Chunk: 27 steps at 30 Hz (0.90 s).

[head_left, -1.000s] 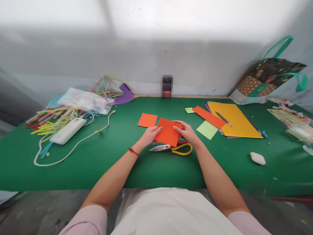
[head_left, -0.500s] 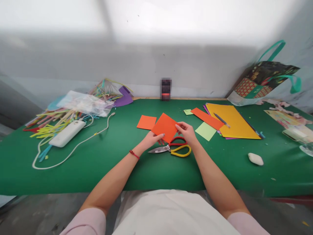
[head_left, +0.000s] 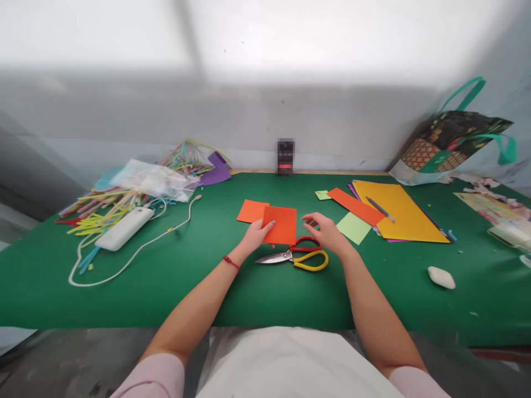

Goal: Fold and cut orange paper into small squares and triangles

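Note:
My left hand (head_left: 256, 236) pinches an orange paper square (head_left: 280, 225) by its left edge, thumb on top. Just right of that square is my right hand (head_left: 322, 229), fingers apart and curved, touching nothing that I can see. A second orange square (head_left: 252, 210) lies on the table, partly covered by the held one. Below both hands rest scissors (head_left: 292, 257) with one red and one yellow handle, blades pointing left. An orange paper strip (head_left: 355, 206) and a pale green square (head_left: 354, 227) lie beyond my right hand.
On the green table (head_left: 174, 287), a white power bank (head_left: 124, 228) with a cable lies beside paper strips (head_left: 93, 220). At right are yellow sheets (head_left: 409, 215), a pen (head_left: 379, 209), a white case (head_left: 441, 277) and a bag (head_left: 452, 143). A pixelated dark object (head_left: 285, 157) stands at the wall.
My right hand has let go of the orange square and moved slightly right. The square, held by my left hand alone, has turned from a diamond to nearly upright. The view has shifted slightly.

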### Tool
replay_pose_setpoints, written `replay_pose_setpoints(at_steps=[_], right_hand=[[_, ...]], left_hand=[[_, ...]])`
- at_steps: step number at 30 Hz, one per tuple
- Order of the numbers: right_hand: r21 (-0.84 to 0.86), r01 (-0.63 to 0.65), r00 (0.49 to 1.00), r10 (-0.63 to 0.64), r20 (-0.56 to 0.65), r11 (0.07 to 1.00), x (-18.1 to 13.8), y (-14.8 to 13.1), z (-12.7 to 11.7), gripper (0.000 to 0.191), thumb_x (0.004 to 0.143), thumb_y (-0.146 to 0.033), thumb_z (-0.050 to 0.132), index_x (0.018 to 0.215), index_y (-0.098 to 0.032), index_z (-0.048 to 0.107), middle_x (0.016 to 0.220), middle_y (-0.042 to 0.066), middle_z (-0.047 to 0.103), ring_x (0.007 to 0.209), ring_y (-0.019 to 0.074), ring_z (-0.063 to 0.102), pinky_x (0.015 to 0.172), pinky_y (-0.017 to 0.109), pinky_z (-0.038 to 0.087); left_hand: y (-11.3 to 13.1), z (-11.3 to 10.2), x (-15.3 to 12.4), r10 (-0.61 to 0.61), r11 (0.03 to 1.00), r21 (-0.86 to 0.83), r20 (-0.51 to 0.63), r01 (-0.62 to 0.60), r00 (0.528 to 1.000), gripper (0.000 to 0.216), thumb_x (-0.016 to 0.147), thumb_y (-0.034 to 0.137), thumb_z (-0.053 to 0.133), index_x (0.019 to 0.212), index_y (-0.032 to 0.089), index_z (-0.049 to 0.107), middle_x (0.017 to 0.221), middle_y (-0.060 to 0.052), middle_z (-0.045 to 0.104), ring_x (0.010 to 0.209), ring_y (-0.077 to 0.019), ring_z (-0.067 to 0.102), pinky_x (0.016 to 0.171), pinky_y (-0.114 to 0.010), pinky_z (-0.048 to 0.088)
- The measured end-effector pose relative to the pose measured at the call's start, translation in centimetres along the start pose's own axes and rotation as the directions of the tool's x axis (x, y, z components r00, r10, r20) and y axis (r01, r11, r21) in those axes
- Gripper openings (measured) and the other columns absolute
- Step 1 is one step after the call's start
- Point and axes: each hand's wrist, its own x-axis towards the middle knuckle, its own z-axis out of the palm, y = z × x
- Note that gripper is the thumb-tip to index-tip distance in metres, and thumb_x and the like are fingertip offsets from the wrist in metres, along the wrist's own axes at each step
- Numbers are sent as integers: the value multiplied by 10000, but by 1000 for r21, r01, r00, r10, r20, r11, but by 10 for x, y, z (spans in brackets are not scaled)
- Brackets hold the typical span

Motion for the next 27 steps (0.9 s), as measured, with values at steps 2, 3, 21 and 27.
replay_pose_setpoints(at_steps=[2, 3, 21, 27], right_hand=[[-182, -52, 989, 76, 124, 982, -7, -2, -7, 243, 778, -204, 498, 1001, -191, 594, 872, 53, 604, 783, 171, 565, 687, 289, 452], [-270, -70, 965, 134, 225, 960, -10, -4, -9, 243, 746, -182, 527, 977, -190, 604, 893, 61, 605, 790, 176, 565, 671, 277, 443], [-223, -158, 914, 228, 335, 962, -19, -4, 4, 197, 638, -175, 573, 830, -183, 527, 963, 80, 620, 789, 187, 563, 598, 249, 399], [347, -384, 913, 407, 7, 856, -7, 2, -5, 251, 609, -274, 691, 797, -206, 539, 718, 6, 601, 620, 145, 546, 550, 256, 417]], left_hand=[[3, -2, 0, 48, 999, 20, -40, -47, 998, 403, 710, 534, 600, 795, 146, 529, 556, -17, 612, 403, -148, 554, 392, -276, 467], [5, -3, 0, 74, 997, 34, -60, -72, 995, 399, 721, 543, 583, 785, 155, 517, 517, -3, 589, 382, -143, 542, 379, -268, 455], [100, -23, 4, 477, 875, 204, -207, -439, 854, 368, 799, 535, 504, 779, 168, 501, 447, 23, 586, 230, -81, 420, 266, -197, 289], [95, -15, 9, 473, 880, 182, -241, -439, 848, 369, 803, 536, 501, 749, 171, 507, 409, 29, 548, 240, -80, 414, 265, -204, 287]])
